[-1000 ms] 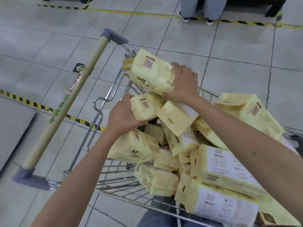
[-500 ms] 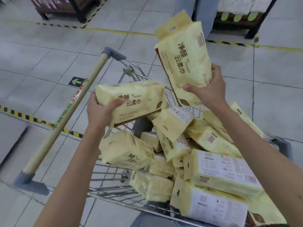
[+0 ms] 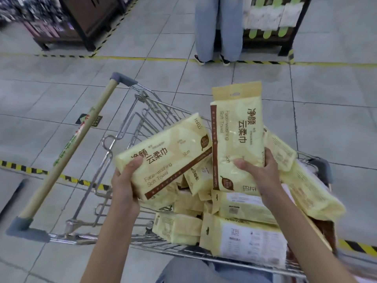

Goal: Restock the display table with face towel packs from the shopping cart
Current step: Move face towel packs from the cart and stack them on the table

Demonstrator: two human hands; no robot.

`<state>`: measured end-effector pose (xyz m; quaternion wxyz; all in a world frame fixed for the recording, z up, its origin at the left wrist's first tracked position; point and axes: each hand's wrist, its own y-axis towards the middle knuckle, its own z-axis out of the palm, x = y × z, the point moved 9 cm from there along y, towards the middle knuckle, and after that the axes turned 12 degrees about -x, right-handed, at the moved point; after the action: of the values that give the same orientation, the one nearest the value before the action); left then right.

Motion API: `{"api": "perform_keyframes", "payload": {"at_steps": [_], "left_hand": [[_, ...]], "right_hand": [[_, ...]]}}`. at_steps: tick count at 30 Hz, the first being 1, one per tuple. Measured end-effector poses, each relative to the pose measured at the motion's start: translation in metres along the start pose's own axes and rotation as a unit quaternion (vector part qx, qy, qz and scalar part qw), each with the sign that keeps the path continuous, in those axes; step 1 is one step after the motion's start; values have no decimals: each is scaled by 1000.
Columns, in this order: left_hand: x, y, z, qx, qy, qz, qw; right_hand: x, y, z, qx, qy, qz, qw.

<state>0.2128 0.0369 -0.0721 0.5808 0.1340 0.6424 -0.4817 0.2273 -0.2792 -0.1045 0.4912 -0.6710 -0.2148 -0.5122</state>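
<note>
My left hand (image 3: 125, 180) grips one yellow face towel pack (image 3: 165, 154) by its near end, held slanted above the shopping cart (image 3: 114, 139). My right hand (image 3: 259, 172) holds a second yellow pack (image 3: 237, 129) upright by its lower part, hang tab at the top. Both packs are lifted clear of the pile. Several more yellow packs (image 3: 240, 237) lie heaped in the wire basket below my hands. The display table is not in view.
The cart's wooden push handle (image 3: 67, 152) runs diagonally at left. A person's legs (image 3: 219, 31) stand at the top by a dark stand with white goods (image 3: 269, 17). Another dark shelf (image 3: 67, 19) is at top left. Yellow-black tape (image 3: 67, 177) crosses the tiled floor.
Both hands lifted one pack each out of the cart pile and drew them nearer. The right pack now stands upright and lower in view; my view tilted up toward the aisle.
</note>
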Motion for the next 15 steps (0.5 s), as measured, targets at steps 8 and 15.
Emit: {"api": "perform_keyframes", "payload": {"at_steps": [8, 15], "left_hand": [[53, -23, -5, 51, 22, -85, 995], [69, -16, -1, 144, 71, -159, 974]], "right_hand": [[-53, -49, -57, -87, 52, 54, 993], [-109, -108, -79, -218, 119, 87, 965]]}}
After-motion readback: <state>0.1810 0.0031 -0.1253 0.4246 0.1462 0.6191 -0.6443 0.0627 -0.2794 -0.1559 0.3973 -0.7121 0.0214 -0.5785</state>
